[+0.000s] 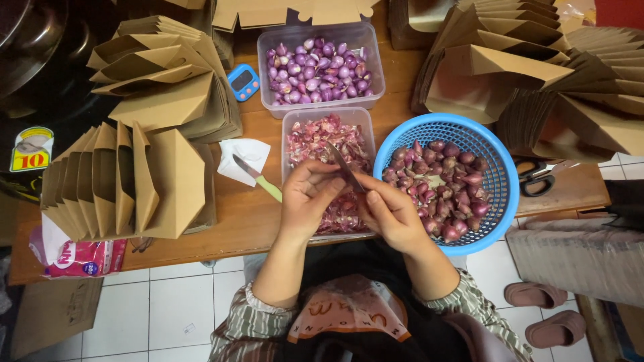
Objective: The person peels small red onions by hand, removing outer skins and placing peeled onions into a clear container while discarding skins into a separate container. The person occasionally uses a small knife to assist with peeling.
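Over the tub of peelings [315,144] near the table's front edge, the left hand [307,194] pinches a shallot, mostly hidden; the right hand [389,211] grips a paring knife [344,166]. The shallot likely handles small, firm and slippery once skinned, best held by its ends. A yellow-and-red sticker [30,149] lies at the left edge; a pink tissue pack [84,258] sits at the front-left corner.

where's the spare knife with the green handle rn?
Head view, left of the hands: the green-handled knife lies on the wooden table, blade on a white tissue, just left of the tub of peels.
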